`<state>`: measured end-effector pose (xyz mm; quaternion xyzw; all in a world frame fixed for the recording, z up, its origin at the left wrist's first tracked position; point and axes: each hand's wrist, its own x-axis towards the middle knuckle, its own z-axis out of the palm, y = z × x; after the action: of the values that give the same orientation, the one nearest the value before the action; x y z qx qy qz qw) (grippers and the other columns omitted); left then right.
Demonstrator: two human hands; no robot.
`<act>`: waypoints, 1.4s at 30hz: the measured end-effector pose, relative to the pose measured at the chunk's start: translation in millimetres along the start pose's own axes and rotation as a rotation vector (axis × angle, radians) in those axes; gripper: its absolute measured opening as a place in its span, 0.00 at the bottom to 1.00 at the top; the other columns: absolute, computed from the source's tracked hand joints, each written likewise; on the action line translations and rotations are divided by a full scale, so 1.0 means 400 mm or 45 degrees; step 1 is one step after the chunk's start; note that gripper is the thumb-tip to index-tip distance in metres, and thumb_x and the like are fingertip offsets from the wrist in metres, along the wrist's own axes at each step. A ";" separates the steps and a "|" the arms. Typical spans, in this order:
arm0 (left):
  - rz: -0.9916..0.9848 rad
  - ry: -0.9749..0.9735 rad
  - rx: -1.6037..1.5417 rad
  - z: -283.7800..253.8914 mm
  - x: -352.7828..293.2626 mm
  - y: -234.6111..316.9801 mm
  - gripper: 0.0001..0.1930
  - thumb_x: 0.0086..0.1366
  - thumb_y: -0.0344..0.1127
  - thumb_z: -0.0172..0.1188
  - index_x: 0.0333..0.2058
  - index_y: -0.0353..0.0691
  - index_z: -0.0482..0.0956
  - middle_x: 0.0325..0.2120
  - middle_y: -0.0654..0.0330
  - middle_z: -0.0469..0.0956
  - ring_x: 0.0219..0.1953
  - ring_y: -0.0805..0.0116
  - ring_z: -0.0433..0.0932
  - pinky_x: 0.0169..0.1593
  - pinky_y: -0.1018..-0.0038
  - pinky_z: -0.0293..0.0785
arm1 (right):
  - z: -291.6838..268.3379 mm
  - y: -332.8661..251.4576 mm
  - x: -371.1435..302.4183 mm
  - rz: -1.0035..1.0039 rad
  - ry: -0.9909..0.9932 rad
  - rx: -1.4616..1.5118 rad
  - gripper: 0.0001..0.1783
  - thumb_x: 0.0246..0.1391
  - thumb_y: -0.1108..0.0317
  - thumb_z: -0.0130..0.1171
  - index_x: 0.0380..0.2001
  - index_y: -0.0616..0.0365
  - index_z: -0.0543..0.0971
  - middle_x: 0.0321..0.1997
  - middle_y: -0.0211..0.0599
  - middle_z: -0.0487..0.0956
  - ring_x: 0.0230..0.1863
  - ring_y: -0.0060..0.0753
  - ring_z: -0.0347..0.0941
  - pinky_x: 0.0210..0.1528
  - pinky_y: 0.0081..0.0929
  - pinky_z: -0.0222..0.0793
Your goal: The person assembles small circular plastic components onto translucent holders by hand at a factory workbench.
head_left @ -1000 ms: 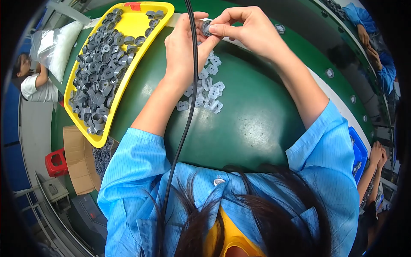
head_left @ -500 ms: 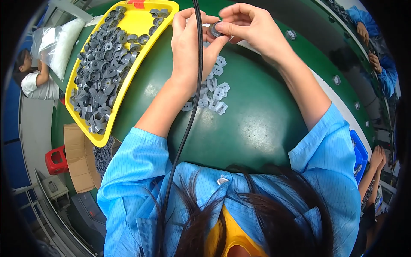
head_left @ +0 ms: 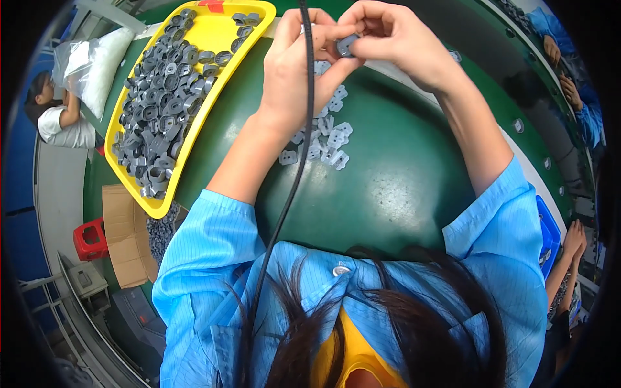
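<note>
Clearly a fingertip job: one small grey round part [head_left: 347, 46] pinched between the left hand [head_left: 288, 84] and the right hand [head_left: 407, 48], over the far side of the green table [head_left: 401, 174]. Narrow grip on both sides — left thumb and forefinger set about the part, right thumb laid against it from the right, other right fingers curled beyond. Much of the part covered by skin, so impossible to tell its exact tilt, or any second piece inside.

To handle it well, steady it with the left pinch and press or turn with the right thumb alone, rather than pushing from both sides at once. Spread the force around the rim; on one edge, likely to slip. Tip the open face toward the eyes first and check the fit by sight and touch. Mind the black cable [head_left: 301, 155], hanging across the view of the left hand; shift the wrists slightly right for a cleaner look.

Best to work low, just clear of the loose pale translucent pieces [head_left: 330, 139] nearer the body, against a drop and a mix-up. To the left, a yellow tray [head_left: 212, 35] heaped with similar grey parts [head_left: 155, 110] — close enough for a short reach.
</note>
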<state>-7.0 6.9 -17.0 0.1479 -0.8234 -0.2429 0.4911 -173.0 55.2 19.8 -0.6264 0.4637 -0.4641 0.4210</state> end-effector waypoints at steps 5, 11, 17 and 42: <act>0.075 -0.156 0.400 -0.026 0.042 0.042 0.23 0.49 0.31 0.68 0.46 0.40 0.75 0.39 0.52 0.70 0.39 0.61 0.74 0.43 0.70 0.73 | -0.075 0.066 0.007 0.267 -0.117 0.504 0.13 0.45 0.67 0.56 0.37 0.57 0.75 0.33 0.28 0.75 0.35 0.17 0.69 0.42 0.15 0.64; -0.715 -0.258 1.127 -0.165 0.113 -0.200 0.44 0.57 0.68 0.47 0.56 0.30 0.63 0.52 0.37 0.66 0.54 0.41 0.66 0.57 0.58 0.63 | -0.155 0.187 0.034 0.317 0.578 -0.309 0.15 0.47 0.65 0.60 0.39 0.58 0.76 0.33 0.27 0.77 0.34 0.20 0.71 0.40 0.17 0.65; -0.970 -0.475 1.087 -0.145 0.131 -0.302 0.46 0.57 0.71 0.41 0.54 0.27 0.66 0.51 0.34 0.67 0.56 0.43 0.66 0.59 0.60 0.60 | -0.201 0.240 0.040 0.031 0.974 -1.020 0.15 0.45 0.69 0.59 0.39 0.62 0.78 0.36 0.41 0.79 0.36 0.32 0.75 0.41 0.25 0.69; 0.069 -0.023 0.796 -0.120 0.045 -0.117 0.18 0.53 0.36 0.64 0.44 0.40 0.76 0.34 0.51 0.76 0.39 0.51 0.73 0.46 0.62 0.69 | 0.005 0.106 0.020 0.037 0.087 -0.845 0.12 0.46 0.66 0.58 0.34 0.60 0.78 0.26 0.40 0.77 0.31 0.36 0.75 0.38 0.30 0.71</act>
<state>26.9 -53.4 -10.2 0.2675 -0.8661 0.0338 0.4209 -178.1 38.3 -19.7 -0.7068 0.6123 -0.3023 0.1848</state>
